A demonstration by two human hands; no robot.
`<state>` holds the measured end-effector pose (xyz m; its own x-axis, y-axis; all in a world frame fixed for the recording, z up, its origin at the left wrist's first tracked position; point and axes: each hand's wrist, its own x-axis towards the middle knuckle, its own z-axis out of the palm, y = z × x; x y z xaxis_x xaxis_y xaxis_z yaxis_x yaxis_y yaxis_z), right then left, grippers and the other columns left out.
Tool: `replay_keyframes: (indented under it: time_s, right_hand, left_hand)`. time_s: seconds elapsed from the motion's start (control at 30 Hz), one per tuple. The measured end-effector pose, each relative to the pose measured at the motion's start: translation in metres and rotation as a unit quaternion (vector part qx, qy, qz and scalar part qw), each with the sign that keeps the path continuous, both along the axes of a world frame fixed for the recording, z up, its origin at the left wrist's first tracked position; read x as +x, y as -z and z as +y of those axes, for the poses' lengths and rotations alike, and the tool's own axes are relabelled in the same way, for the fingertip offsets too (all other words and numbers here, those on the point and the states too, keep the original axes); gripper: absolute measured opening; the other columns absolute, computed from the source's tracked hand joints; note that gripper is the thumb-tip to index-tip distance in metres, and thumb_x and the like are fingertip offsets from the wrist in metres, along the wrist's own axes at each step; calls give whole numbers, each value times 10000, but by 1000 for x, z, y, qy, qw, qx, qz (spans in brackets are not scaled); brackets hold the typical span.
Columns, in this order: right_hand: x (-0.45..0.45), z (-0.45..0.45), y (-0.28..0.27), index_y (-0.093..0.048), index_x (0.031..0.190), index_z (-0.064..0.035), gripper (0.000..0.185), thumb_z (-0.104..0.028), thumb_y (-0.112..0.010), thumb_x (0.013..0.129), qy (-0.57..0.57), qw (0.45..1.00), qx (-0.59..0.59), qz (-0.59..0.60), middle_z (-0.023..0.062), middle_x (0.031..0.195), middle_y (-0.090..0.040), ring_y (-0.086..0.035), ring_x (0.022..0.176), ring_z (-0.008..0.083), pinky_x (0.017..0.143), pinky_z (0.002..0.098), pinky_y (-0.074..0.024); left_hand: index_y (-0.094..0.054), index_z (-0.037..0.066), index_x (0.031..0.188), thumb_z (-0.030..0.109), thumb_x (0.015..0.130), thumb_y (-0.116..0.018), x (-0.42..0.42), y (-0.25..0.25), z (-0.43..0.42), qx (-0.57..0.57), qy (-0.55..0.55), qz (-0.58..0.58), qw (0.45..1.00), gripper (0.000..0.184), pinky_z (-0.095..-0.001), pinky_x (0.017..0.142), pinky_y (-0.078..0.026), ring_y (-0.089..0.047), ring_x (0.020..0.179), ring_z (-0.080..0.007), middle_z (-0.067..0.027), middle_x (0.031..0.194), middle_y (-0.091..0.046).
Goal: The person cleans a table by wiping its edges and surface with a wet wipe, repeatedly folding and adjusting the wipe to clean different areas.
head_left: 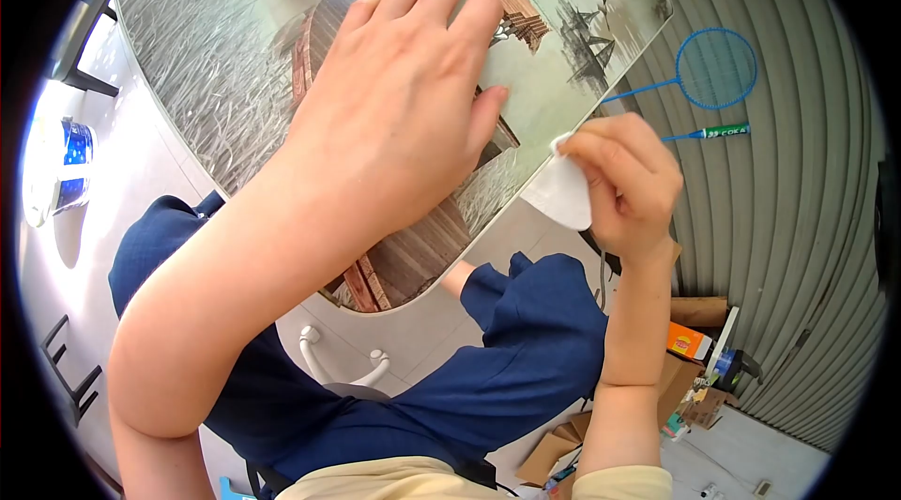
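My left hand [399,101] lies palm down on a table [535,92] whose top carries a printed picture of buildings and reeds. Its fingers are slightly bent and its thumb is apart from them, with nothing visible held. At the table's right edge, my right hand [631,183] pinches a thin white piece [561,195], which looks like cloth or tissue. The piece hangs beside the edge, below the fingertips.
A blue racket [716,68] and a green-labelled tube [725,131] are right of the table, before a ribbed grey surface [779,246]. Boxes [688,340] stand at lower right. A dark chair [80,49] and a blue-and-white bucket [73,164] are at left.
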<state>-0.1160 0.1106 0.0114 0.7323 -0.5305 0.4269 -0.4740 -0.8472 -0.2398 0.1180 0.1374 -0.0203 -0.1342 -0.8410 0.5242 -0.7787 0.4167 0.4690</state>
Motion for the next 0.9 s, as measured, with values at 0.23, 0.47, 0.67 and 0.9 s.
replay_keyframes:
  time_s: [0.23,0.47,0.67,0.9]
  right_hand:
    - [13,11,-1,-680,847,-12,212,80,-658,657,-21,998,52,-17,103,801,-631,-608,687,275,583,350,-483]
    - [-3,-1,4,-684,861,-22,247,93,-643,646,40,999,17,-21,106,804,-637,-608,684,291,587,355,-484]
    - [23,21,-1,-688,834,-6,204,100,-645,666,-29,997,67,-13,101,771,-630,-593,664,232,569,297,-455]
    - [9,10,-1,-687,844,13,126,76,-658,740,0,1000,28,-3,107,795,-643,-593,655,228,548,293,-445]
  left_hand:
    - [-551,31,1134,164,860,-680,0,-1,-1,1,-1,-1,1000,331,-443,1065,-379,-485,1279,-375,-182,1308,-558]
    - [-551,32,1133,167,860,-682,0,0,0,0,-3,-2,1000,332,-442,1065,-379,-487,1274,-377,-177,1302,-559]
    - [-548,30,1137,163,855,-683,0,2,0,-2,-6,0,1000,340,-442,1062,-381,-491,1268,-376,-177,1282,-566]
    - [-551,23,1134,165,853,-683,0,2,0,-5,-1,6,1000,341,-443,1061,-381,-492,1265,-374,-176,1271,-570]
